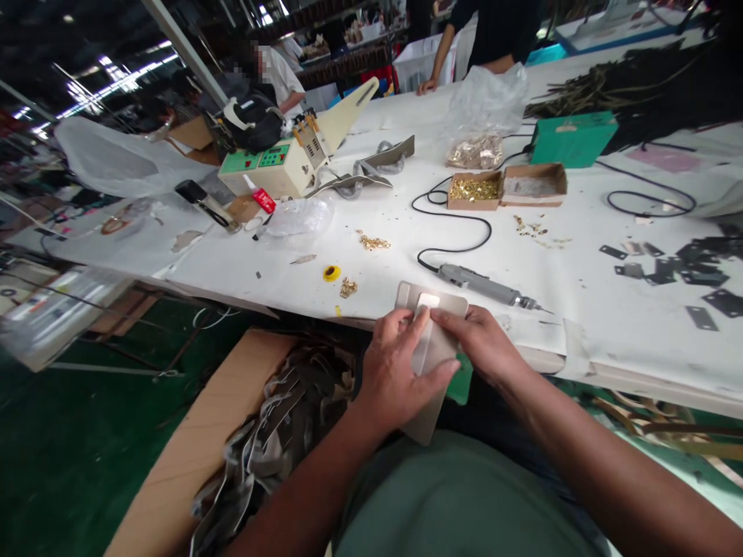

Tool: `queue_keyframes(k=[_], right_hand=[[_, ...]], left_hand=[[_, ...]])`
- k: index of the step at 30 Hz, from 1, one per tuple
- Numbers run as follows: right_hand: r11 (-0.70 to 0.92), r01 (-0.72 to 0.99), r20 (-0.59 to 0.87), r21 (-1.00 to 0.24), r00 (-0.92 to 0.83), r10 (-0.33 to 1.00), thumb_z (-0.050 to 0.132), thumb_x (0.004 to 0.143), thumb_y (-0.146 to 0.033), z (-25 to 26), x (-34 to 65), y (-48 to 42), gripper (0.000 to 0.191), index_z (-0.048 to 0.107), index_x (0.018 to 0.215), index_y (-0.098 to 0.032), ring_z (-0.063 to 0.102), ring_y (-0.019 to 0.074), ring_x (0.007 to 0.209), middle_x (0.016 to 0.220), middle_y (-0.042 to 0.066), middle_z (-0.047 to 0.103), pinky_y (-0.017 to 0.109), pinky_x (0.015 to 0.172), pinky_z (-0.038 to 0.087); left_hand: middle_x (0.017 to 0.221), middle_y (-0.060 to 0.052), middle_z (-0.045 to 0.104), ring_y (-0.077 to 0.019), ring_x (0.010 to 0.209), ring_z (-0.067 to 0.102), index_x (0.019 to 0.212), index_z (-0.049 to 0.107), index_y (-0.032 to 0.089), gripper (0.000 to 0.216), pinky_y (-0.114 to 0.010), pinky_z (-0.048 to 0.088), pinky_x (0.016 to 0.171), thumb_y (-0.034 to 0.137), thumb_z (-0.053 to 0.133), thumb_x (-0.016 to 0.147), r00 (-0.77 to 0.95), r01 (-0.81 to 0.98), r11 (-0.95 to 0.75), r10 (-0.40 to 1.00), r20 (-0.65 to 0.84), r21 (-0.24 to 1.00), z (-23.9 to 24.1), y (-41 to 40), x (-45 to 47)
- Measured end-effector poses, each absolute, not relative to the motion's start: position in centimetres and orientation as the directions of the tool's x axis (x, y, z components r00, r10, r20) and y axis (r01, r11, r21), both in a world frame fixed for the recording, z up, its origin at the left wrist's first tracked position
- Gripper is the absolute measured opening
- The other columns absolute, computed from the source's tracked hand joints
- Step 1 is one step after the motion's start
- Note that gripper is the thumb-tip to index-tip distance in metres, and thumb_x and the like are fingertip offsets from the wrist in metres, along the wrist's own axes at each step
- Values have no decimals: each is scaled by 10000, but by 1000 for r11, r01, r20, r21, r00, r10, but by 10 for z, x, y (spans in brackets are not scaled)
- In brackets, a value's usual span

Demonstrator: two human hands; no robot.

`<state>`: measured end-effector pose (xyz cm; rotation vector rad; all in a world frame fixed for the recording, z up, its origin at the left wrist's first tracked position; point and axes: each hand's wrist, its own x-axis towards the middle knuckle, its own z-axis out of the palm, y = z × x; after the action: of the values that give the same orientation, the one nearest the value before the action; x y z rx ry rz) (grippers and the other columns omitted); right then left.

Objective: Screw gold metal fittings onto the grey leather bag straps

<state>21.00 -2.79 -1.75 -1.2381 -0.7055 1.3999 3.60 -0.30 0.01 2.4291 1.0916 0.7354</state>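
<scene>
Both hands hold a flat grey-beige panel (426, 422) at the table's front edge, in front of my body. A small white rounded piece (429, 299) lies against its upper part. My left hand (398, 367) lies across the panel, fingers bent onto it near the white piece and thumb pointing right. My right hand (487, 340) grips the upper right edge, its thumb pressing beside the white piece. Just beyond the hands rests a grey electric screwdriver (481, 286) with a cable. Small gold metal pieces (348, 288) and a yellow ring-shaped roll (331, 273) lie to the left.
Cardboard boxes, one with gold fittings (476, 192), stand behind the screwdriver near a green box (574, 139). Dark small plates (700, 317) are scattered at right. A machine (272, 169) sits back left. Below left, a carton (214, 433) holds strap-like pieces. A co-worker's hand (428, 85) rests on the far edge.
</scene>
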Motion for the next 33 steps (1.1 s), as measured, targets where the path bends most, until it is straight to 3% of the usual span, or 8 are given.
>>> queue_keyframes(k=[3,5,8,11,16,22,25,33], right_hand=[[-290,-388,-357,-875,112,927,791,830,-462,-24,226,-18,338,774,954,-148,709,254,681,820,87,779,341,616,561],[-305,-378,-368,-874,105,924,787,819,-435,-28,236,-11,311,773,957,-157,725,264,704,840,91,788,360,652,583],[-321,-321,-368,-891,97,925,779,809,-428,-33,250,-3,289,769,940,-172,739,273,747,873,96,795,383,705,605],[-338,-285,-372,-897,75,925,792,789,-405,-34,260,3,278,768,941,-174,729,260,728,879,95,795,372,685,597],[-368,-220,-389,-904,61,919,801,762,-376,-32,271,13,233,760,865,-171,716,245,735,858,89,789,338,656,571],[-411,-168,-416,-896,-2,909,824,734,-429,-29,269,18,273,772,852,-189,724,270,766,848,81,788,378,687,594],[-437,-131,-435,-890,-42,899,820,746,-420,-30,267,19,265,778,846,-177,714,250,749,844,91,780,354,676,572],[-410,186,-417,-893,2,909,773,760,-411,-46,273,31,266,660,674,-186,512,137,529,595,-8,611,266,473,377]], left_hand=[[1199,-94,642,-251,1183,611,1245,737,260,304,-420,513,1070,302,661,954,520,492,-620,772,365,611,-5,23,42],[1212,-86,648,-253,1205,614,1138,757,250,243,-395,535,1024,255,723,897,437,455,-530,833,340,716,-14,40,50],[1303,-101,669,-251,1129,675,1298,654,233,551,-345,582,891,253,828,776,376,350,-272,917,131,896,-26,57,64],[1185,-84,753,-228,984,727,1407,572,199,733,-314,583,830,271,853,733,417,244,-37,906,-70,969,-30,68,75],[986,-53,803,-246,905,743,1048,767,156,378,-290,564,743,347,845,731,479,272,38,861,-170,961,-26,81,79],[979,-79,819,-258,878,754,982,792,144,295,-310,573,728,321,810,747,531,282,122,807,-261,952,-24,89,72],[1024,-84,822,-264,913,755,1033,793,159,311,-329,590,761,295,793,754,578,290,83,778,-244,953,-29,90,68],[906,-56,814,-255,843,744,927,790,173,214,-309,573,699,232,771,723,565,464,-48,785,-254,884,-52,104,76]])
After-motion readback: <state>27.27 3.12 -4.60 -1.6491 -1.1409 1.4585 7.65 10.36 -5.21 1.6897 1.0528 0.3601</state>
